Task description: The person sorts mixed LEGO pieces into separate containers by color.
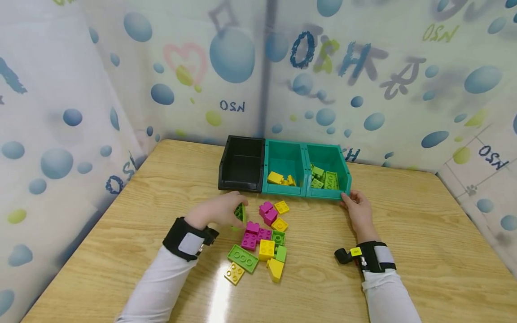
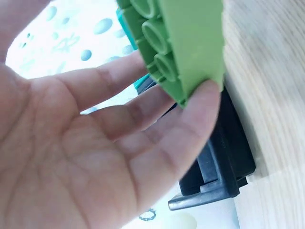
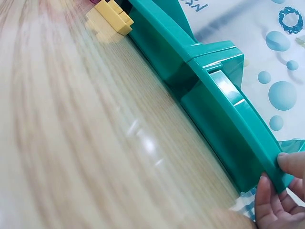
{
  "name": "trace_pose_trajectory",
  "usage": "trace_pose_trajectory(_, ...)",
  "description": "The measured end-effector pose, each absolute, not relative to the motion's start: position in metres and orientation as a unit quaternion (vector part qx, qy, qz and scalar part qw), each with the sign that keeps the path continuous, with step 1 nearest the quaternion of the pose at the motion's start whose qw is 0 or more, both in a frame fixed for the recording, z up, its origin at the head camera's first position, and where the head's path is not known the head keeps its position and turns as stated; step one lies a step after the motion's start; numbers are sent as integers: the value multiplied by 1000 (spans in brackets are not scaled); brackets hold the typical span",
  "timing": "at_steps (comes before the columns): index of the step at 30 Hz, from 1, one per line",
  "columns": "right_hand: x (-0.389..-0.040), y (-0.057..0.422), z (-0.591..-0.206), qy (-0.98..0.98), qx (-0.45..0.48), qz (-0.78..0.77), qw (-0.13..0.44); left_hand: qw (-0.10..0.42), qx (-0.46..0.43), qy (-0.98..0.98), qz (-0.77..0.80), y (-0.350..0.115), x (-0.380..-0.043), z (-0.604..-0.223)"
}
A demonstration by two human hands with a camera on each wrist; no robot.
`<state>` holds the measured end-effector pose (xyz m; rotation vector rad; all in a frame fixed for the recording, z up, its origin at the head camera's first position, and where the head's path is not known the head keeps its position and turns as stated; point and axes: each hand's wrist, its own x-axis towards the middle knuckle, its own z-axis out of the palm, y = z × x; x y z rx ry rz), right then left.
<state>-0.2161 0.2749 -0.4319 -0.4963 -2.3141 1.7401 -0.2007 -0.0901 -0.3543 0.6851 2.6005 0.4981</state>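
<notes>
My left hand (image 1: 218, 211) holds a long green toy brick (image 1: 240, 212) tipped on its side, left of the loose bricks. In the left wrist view this green brick (image 2: 198, 43) shows its hollow underside with round tubes, and the fingers (image 2: 202, 107) touch its end. With thumb and fingers, my right hand (image 1: 358, 211) pinches the front right corner of the right teal bin (image 1: 326, 194), also seen in the right wrist view as a teal bin (image 3: 224, 129). Green bricks (image 1: 331, 180) lie in that bin. Yellow bricks (image 1: 276, 178) lie in the middle teal bin (image 1: 284, 190).
A black bin (image 1: 242, 185) stands left of the teal ones, all in a row near the patterned curtain. On the wooden table (image 1: 319, 273) lie several loose bricks: magenta ones (image 1: 249, 241), yellow ones (image 1: 267, 249) and green ones (image 1: 243, 258).
</notes>
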Motion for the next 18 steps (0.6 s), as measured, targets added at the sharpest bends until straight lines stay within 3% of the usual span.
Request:
trace_pose_trajectory(13, -217, 275, -433, -778, -167, 596, 103, 25, 273, 919, 283, -83, -202, -347)
trace_pose_trajectory(18, -216, 275, -432, -780, -167, 595, 101, -20, 272, 912, 305, -79, -199, -347)
